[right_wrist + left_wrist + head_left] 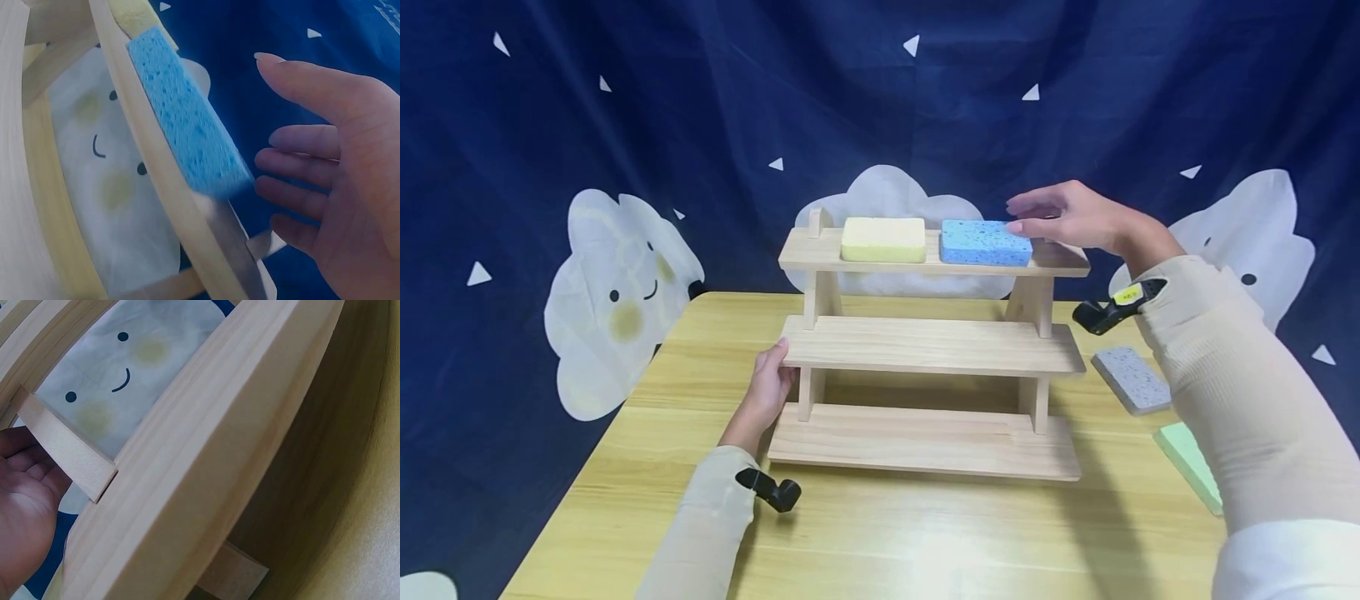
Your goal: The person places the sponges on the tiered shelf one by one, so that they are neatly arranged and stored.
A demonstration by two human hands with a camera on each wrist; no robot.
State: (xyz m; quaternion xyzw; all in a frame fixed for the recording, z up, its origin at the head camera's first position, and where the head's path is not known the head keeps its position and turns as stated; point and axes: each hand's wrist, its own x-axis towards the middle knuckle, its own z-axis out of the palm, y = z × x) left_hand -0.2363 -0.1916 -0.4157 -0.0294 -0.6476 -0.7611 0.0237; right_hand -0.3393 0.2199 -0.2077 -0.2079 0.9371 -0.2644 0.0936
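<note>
A three-tier wooden shelf rack (898, 343) stands on the table. On its top tier sit a pale yellow sponge (883, 240) and, to the right, a blue speckled sponge (981, 243). My right hand (1078, 218) hovers at the blue sponge's right end, thumb and fingers spread apart. In the right wrist view, a gap shows between that hand (337, 156) and the sponge (187, 119). My left hand (769, 385) grips the left end of the middle tier, thumb by its edge. The left wrist view shows its fingers partly hidden behind an upright (69, 447).
To the right of the rack, a grey speckled sponge (1131, 381) and a light green sponge (1191, 467) lie on the wooden table (880, 542), the green one partly behind my right sleeve. A dark blue curtain (775, 100) with clouds hangs behind.
</note>
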